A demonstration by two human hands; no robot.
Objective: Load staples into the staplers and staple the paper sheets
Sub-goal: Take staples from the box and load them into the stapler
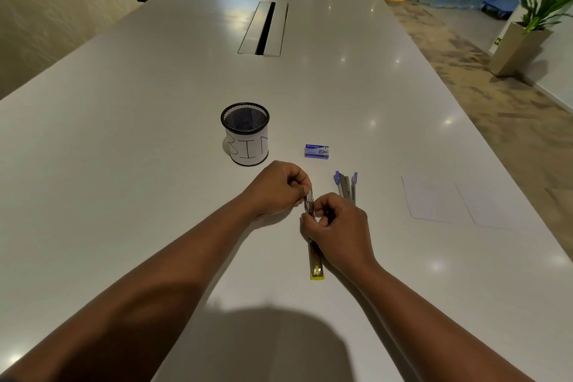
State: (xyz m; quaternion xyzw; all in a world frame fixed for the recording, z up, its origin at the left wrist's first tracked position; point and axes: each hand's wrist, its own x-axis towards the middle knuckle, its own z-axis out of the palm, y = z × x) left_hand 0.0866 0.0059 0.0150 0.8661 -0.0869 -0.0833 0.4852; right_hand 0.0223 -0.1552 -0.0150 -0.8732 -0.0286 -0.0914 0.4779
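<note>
A yellow stapler (316,260) lies opened out flat on the white table, its yellow end toward me. My left hand (276,187) pinches its far metal end with closed fingers. My right hand (336,228) grips the middle of the same stapler; whether it also holds staples is hidden by the fingers. A blue stapler (347,186) lies opened flat just to the right, untouched. A small blue staple box (316,151) sits closed behind the hands. Two white paper sheets (446,200) lie overlapping at the right.
A black mesh cup labelled BIN (246,135) stands behind my left hand. A cable slot (264,28) runs along the table's (124,133) middle farther back. The table's right edge borders carpet, with a potted plant (536,25) beyond.
</note>
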